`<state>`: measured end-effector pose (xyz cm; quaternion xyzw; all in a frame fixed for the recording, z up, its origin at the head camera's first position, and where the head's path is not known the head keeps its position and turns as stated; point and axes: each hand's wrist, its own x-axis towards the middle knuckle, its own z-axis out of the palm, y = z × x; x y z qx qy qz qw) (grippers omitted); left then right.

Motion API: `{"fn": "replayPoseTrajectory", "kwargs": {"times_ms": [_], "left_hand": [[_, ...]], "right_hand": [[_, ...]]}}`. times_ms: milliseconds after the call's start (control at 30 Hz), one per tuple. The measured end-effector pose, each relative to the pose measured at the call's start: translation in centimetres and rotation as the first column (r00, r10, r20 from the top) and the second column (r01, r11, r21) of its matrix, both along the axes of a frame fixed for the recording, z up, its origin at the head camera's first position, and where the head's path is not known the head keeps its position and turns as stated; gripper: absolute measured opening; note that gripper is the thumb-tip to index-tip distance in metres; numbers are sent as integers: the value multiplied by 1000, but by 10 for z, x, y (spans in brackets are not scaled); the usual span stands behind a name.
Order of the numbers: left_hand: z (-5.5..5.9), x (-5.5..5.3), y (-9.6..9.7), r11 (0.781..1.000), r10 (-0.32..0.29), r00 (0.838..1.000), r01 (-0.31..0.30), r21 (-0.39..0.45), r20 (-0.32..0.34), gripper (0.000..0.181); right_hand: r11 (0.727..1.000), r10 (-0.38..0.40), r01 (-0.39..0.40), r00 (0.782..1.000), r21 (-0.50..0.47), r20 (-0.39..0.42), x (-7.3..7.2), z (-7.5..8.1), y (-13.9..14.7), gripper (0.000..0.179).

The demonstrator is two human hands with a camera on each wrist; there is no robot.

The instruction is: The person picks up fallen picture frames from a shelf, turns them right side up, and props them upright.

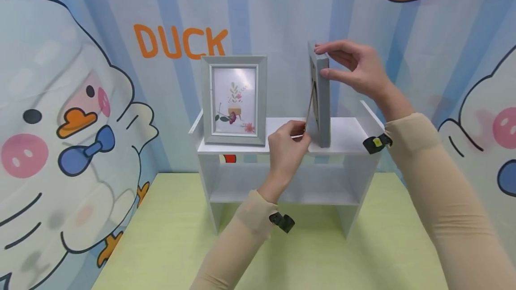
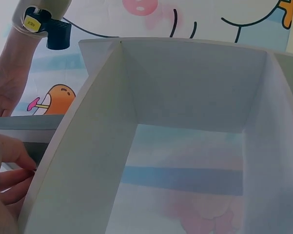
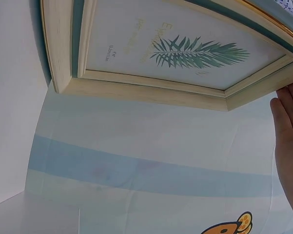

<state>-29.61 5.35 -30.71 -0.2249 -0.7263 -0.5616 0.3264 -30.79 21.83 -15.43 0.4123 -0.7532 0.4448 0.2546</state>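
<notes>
A grey picture frame stands edge-on on the right part of a white shelf's top board. My right hand grips its upper edge between thumb and fingers. Low behind the frame, my left hand pinches the thin support leg, which slants out from the back. In the left wrist view the left hand is partly cut off at the left edge. The right wrist view shows the frame's front, with a green leaf print, and the right hand at its edge.
A second grey picture frame with a potted-flower print stands upright on the shelf's left part. The shelf has raised side panels and a lower board. It stands on a yellow-green surface before a duck-print curtain.
</notes>
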Motion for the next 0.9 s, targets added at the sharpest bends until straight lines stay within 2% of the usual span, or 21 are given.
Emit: {"fn": "replayPoseTrajectory", "kwargs": {"times_ms": [200,500,900], "left_hand": [[-1,-1,-3,1000,-14,999,14,5,41,18],[1,-4,-11,1000,-11,999,12,-16,53,15],[3,-5,-21,992,79,996,-76,-96,32,18]], "right_hand": [[999,-3,4,1000,41,-18,3,3,-6,36],[997,18,-14,998,75,-52,4,2,-1,36],[992,-3,11,998,123,-66,10,3,-6,35]]}}
